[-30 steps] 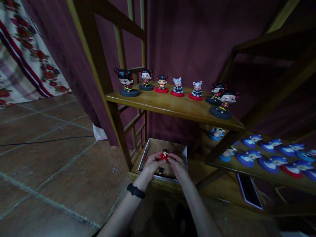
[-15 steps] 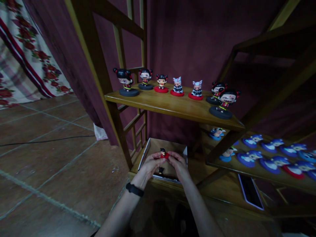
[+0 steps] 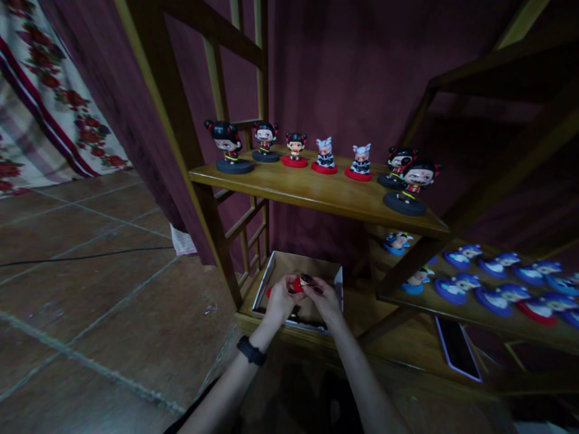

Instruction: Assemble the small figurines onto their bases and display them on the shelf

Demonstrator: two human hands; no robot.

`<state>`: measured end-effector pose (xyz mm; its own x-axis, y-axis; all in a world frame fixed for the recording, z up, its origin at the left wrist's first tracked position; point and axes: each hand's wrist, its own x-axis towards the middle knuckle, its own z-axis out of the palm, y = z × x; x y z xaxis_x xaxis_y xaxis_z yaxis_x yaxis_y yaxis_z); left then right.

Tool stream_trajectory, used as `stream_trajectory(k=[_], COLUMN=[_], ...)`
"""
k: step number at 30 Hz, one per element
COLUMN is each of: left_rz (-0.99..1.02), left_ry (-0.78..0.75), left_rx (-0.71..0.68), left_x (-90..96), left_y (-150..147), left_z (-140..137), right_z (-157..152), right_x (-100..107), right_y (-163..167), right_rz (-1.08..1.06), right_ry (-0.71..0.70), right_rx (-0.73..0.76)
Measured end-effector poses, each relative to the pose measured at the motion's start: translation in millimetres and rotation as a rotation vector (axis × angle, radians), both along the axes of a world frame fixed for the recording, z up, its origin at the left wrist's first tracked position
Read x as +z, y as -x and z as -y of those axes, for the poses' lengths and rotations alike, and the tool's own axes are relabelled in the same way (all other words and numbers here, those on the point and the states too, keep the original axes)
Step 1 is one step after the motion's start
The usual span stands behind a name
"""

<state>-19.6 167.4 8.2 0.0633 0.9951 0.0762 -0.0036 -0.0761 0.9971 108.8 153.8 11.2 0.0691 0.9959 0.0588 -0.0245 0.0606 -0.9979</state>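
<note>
Above a shallow cardboard box [image 3: 307, 263], a small black-haired figurine [image 3: 304, 279] on a red base is held between both hands. My left hand [image 3: 283, 298] is closed on the base from the left. From the right, the fingers of my right hand [image 3: 324, 299] grip the same figurine near its head. Inside the box, a dark small piece [image 3: 295, 311] lies below the hands. A bit of red [image 3: 269, 292] shows left of my left hand, mostly hidden by it.
Several figurines on round bases stand along the wooden shelf [image 3: 316, 196] above the box. More blue figurines [image 3: 500, 265] line a lower shelf at right. A phone [image 3: 458, 348] lies below them. A wooden post [image 3: 181, 138] rises at the left; a cable [image 3: 85, 255] crosses the floor.
The figurine has turned from upright to tilted, its head now pointing right toward my right hand. My left hand has shifted slightly right, and red shows in the box beside it.
</note>
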Motion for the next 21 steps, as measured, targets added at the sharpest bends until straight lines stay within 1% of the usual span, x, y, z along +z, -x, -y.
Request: stream_trajectory(k=[3, 6, 9, 13, 16, 18, 21], left_rz=[-0.079, -0.141, -0.167, -0.146, -0.079, -0.031, 0.003], left_ry=[-0.017, -0.015, -0.007, 0.018, 0.038, 0.046, 0.051], left_rx=[-0.018, 0.007, 0.018, 0.022, 0.017, 0.006, -0.018], left_x=[1.6, 3.4, 4.9, 6.7, 6.3, 5.0, 3.5], left_y=[-0.7, -1.0, -0.9, -0.8, -0.7, -0.6, 0.2], left_z=[2.3, 4.3, 5.6, 6.4, 5.9, 5.0, 3.5], right_z=[0.1, -0.4, -1.7, -3.4, -3.2, -2.0, 1.0], right_x=[-1.4, -1.7, -1.8, -3.0, -3.2, -1.5, 4.2], right_y=[-1.9, -5.0, -7.5, -8.2, -6.9, -5.4, -2.8], right_rz=[0.120, 0.279, 0.325, 0.269, 0.210, 0.145, -0.010], right_ry=[-0.026, -0.062, -0.083, -0.065, -0.031, -0.003, 0.033], right_rx=[0.002, -0.029, -0.024, -0.008, -0.014, -0.025, -0.014])
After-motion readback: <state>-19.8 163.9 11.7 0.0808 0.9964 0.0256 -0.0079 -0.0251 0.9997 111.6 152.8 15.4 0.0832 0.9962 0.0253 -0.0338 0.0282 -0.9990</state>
